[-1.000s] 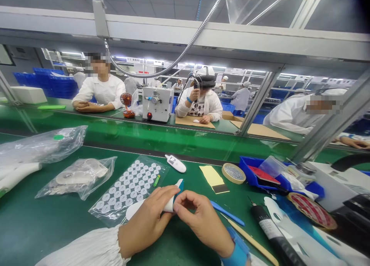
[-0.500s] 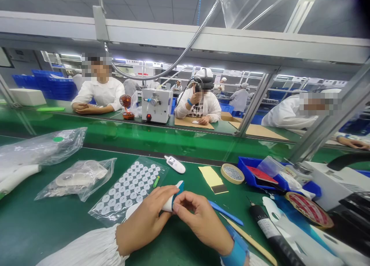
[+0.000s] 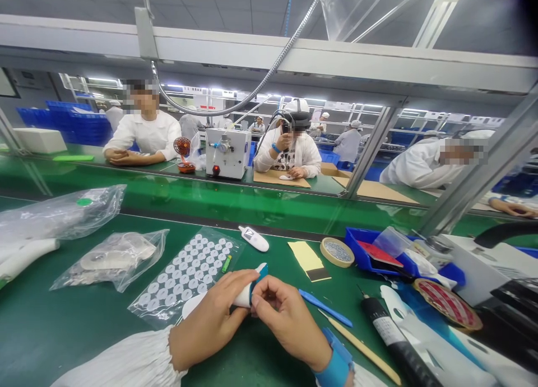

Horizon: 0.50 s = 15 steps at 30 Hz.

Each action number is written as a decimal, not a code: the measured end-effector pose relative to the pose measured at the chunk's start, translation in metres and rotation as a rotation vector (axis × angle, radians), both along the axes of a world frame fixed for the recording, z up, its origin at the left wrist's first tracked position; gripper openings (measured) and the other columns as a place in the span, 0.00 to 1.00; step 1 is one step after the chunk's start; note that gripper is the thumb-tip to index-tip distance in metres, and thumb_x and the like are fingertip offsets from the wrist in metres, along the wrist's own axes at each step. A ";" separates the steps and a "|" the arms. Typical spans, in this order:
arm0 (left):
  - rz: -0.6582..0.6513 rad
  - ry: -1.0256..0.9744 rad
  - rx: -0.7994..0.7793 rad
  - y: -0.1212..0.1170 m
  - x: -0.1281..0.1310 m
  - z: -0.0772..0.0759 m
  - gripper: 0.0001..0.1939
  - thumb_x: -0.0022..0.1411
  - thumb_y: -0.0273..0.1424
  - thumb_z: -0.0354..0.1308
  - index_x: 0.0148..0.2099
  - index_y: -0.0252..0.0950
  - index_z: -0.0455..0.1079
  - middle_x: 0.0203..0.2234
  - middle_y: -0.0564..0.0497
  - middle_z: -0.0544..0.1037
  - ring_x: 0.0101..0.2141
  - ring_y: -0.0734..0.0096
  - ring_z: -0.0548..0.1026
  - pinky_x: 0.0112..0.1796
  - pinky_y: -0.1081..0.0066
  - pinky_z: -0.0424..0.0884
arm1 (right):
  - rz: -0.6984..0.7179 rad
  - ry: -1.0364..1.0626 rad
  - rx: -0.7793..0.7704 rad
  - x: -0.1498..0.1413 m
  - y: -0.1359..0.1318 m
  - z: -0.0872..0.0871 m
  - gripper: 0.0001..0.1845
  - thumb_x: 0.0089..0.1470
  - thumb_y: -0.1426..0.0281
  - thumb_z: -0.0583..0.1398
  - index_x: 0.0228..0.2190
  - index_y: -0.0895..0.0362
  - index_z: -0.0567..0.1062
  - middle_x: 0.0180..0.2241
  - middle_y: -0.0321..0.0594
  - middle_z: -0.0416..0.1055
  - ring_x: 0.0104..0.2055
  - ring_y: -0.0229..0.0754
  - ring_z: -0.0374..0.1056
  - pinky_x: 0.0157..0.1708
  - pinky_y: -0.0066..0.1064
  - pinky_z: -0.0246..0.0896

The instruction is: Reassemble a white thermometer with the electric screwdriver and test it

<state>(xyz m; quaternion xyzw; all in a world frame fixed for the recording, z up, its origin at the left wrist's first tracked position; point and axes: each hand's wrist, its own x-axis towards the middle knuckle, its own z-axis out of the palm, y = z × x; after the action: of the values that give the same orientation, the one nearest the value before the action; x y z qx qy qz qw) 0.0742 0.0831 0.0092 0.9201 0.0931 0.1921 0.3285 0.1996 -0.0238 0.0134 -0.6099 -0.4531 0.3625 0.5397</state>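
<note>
Casing (image 3: pixel 242 298), mostly hidden — left fingers (image 3: pixel 240 278) wrap it, right fingers (image 3: pixel 265 309) pinch its partly covered blue film (image 3: pixel 262 272).

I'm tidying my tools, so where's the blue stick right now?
In the head view, the blue stick lies on the green bench just right of the right hand, beside the pale tan stick.

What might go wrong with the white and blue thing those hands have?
The white piece might slip if the left hand loosens while the right hand works at its edge. The right hand could also bump the blue stick or perhaps get poked by the pointed tan tool, since both lie close beside it.
</note>
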 end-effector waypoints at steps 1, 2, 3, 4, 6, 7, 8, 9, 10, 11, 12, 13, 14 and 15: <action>0.001 -0.003 -0.013 0.000 0.000 0.000 0.23 0.59 0.23 0.47 0.57 0.40 0.56 0.53 0.51 0.64 0.54 0.72 0.59 0.56 0.68 0.57 | -0.009 0.002 0.000 0.000 0.001 -0.001 0.09 0.49 0.67 0.54 0.24 0.61 0.63 0.23 0.35 0.61 0.27 0.32 0.59 0.29 0.23 0.56; 0.005 -0.006 -0.029 0.000 0.000 -0.001 0.22 0.59 0.24 0.48 0.56 0.40 0.56 0.53 0.51 0.64 0.54 0.72 0.59 0.56 0.68 0.58 | -0.018 0.003 0.001 0.001 0.001 -0.002 0.09 0.49 0.66 0.54 0.24 0.61 0.63 0.23 0.35 0.61 0.27 0.32 0.59 0.29 0.23 0.56; 0.009 -0.007 -0.045 0.000 0.000 -0.001 0.22 0.59 0.24 0.48 0.56 0.40 0.56 0.53 0.51 0.64 0.54 0.72 0.60 0.56 0.68 0.58 | -0.026 0.002 0.002 0.001 0.002 -0.002 0.09 0.49 0.66 0.54 0.24 0.60 0.63 0.23 0.35 0.61 0.27 0.32 0.59 0.29 0.23 0.57; 0.015 -0.007 -0.060 -0.001 0.000 -0.001 0.22 0.59 0.25 0.48 0.56 0.41 0.57 0.53 0.51 0.64 0.54 0.72 0.60 0.55 0.68 0.58 | -0.033 0.001 0.001 0.002 0.002 -0.003 0.10 0.49 0.66 0.53 0.24 0.60 0.63 0.23 0.35 0.61 0.27 0.32 0.59 0.29 0.23 0.57; 0.030 -0.003 -0.082 -0.001 0.000 0.001 0.22 0.59 0.26 0.50 0.56 0.42 0.58 0.53 0.51 0.64 0.53 0.71 0.61 0.55 0.69 0.59 | -0.055 -0.010 -0.003 0.007 0.003 -0.005 0.10 0.48 0.66 0.53 0.24 0.60 0.63 0.23 0.35 0.61 0.26 0.32 0.58 0.28 0.23 0.56; 0.039 -0.004 -0.090 -0.001 0.000 0.002 0.22 0.59 0.27 0.50 0.56 0.43 0.57 0.53 0.52 0.64 0.53 0.71 0.61 0.55 0.69 0.59 | -0.070 -0.020 -0.006 0.010 0.004 -0.006 0.10 0.48 0.66 0.53 0.24 0.60 0.63 0.23 0.34 0.60 0.26 0.32 0.57 0.27 0.23 0.55; 0.048 -0.005 -0.100 -0.001 -0.001 0.004 0.22 0.59 0.28 0.51 0.56 0.45 0.57 0.53 0.53 0.64 0.53 0.71 0.62 0.55 0.70 0.59 | -0.090 -0.032 -0.009 0.014 0.004 -0.006 0.10 0.48 0.65 0.53 0.24 0.60 0.63 0.22 0.34 0.60 0.25 0.32 0.57 0.27 0.23 0.55; 0.060 -0.009 -0.112 -0.002 -0.001 0.007 0.22 0.60 0.30 0.51 0.56 0.46 0.57 0.53 0.54 0.64 0.54 0.71 0.62 0.54 0.70 0.60 | -0.112 -0.047 -0.012 0.019 0.004 -0.007 0.10 0.47 0.65 0.53 0.24 0.60 0.63 0.22 0.34 0.60 0.25 0.32 0.57 0.27 0.23 0.55; 0.072 -0.014 -0.124 -0.002 -0.002 0.009 0.21 0.60 0.31 0.52 0.56 0.48 0.57 0.53 0.55 0.64 0.54 0.70 0.61 0.54 0.71 0.61 | -0.136 -0.063 -0.017 0.023 0.005 -0.008 0.10 0.47 0.65 0.53 0.23 0.60 0.63 0.22 0.34 0.60 0.25 0.32 0.57 0.27 0.23 0.54; 0.086 -0.017 -0.135 -0.001 -0.003 0.011 0.21 0.60 0.33 0.52 0.56 0.49 0.57 0.53 0.56 0.64 0.54 0.70 0.61 0.53 0.72 0.61 | -0.158 -0.079 -0.022 0.027 0.005 -0.009 0.10 0.47 0.65 0.53 0.23 0.60 0.63 0.22 0.34 0.60 0.25 0.32 0.57 0.27 0.23 0.54; 0.098 -0.016 -0.144 -0.001 -0.003 0.013 0.21 0.60 0.34 0.51 0.56 0.50 0.58 0.53 0.57 0.64 0.54 0.69 0.61 0.52 0.73 0.62 | -0.178 -0.095 -0.028 0.030 0.005 -0.009 0.10 0.46 0.65 0.53 0.23 0.60 0.63 0.21 0.34 0.60 0.25 0.32 0.57 0.27 0.23 0.54; 0.107 -0.010 -0.151 -0.001 -0.004 0.015 0.20 0.60 0.35 0.51 0.55 0.50 0.58 0.53 0.57 0.65 0.54 0.69 0.61 0.52 0.73 0.63 | -0.195 -0.113 -0.033 0.032 0.006 -0.009 0.10 0.46 0.65 0.53 0.23 0.60 0.64 0.21 0.34 0.60 0.25 0.32 0.57 0.26 0.23 0.54; 0.112 -0.004 -0.153 -0.001 -0.004 0.015 0.20 0.60 0.36 0.51 0.55 0.50 0.58 0.53 0.57 0.65 0.54 0.69 0.61 0.51 0.74 0.63 | -0.210 -0.131 -0.037 0.034 0.006 -0.009 0.09 0.46 0.66 0.53 0.23 0.60 0.64 0.21 0.34 0.60 0.24 0.32 0.56 0.26 0.23 0.53; 0.112 -0.001 -0.152 0.000 -0.004 0.016 0.20 0.60 0.35 0.52 0.55 0.50 0.58 0.53 0.56 0.65 0.54 0.70 0.62 0.51 0.74 0.63 | -0.225 -0.151 -0.039 0.035 0.006 -0.009 0.09 0.45 0.66 0.53 0.23 0.60 0.64 0.20 0.34 0.60 0.24 0.32 0.56 0.25 0.22 0.52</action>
<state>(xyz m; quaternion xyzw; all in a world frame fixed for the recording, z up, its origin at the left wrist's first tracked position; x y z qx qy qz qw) 0.0698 0.0826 0.0248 0.8858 0.1585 0.2028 0.3861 0.2344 -0.0173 0.0041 -0.6930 -0.4141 0.2615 0.5291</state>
